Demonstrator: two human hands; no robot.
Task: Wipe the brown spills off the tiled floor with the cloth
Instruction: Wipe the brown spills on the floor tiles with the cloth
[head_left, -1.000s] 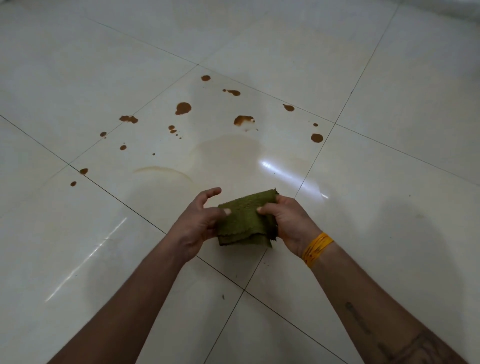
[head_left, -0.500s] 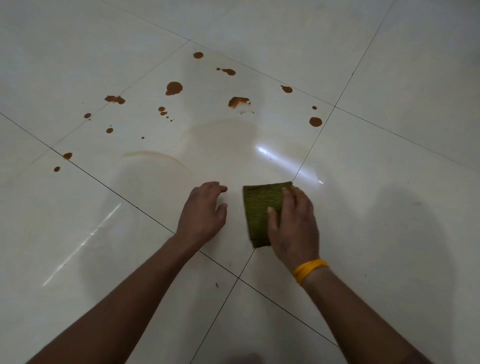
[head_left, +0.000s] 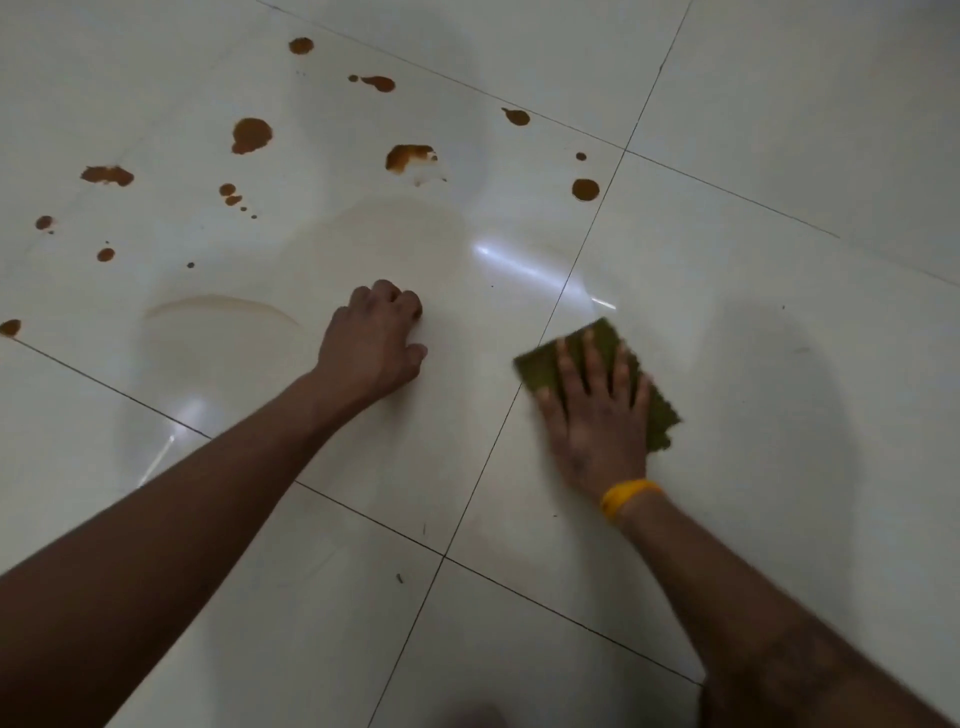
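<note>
A folded green cloth lies flat on the white tiled floor, right of a grout line. My right hand, with a yellow wristband, presses down on the cloth with fingers spread. My left hand rests on the floor as a loose fist, holding nothing, to the left of the cloth. Several brown spills dot the tile beyond both hands: a large blot, a half-smeared one, a round drop near the grout line, and smaller drops toward the left edge.
A faint tan wiped smear curves across the tile left of my left hand. Dark grout lines cross the floor. A bright light glare lies just beyond the cloth. Small dark specks sit near a grout crossing.
Both hands held the cloth up a second ago. My left hand let go and settled on the floor; my right hand laid the cloth flat and slid it to the right across the grout line.
</note>
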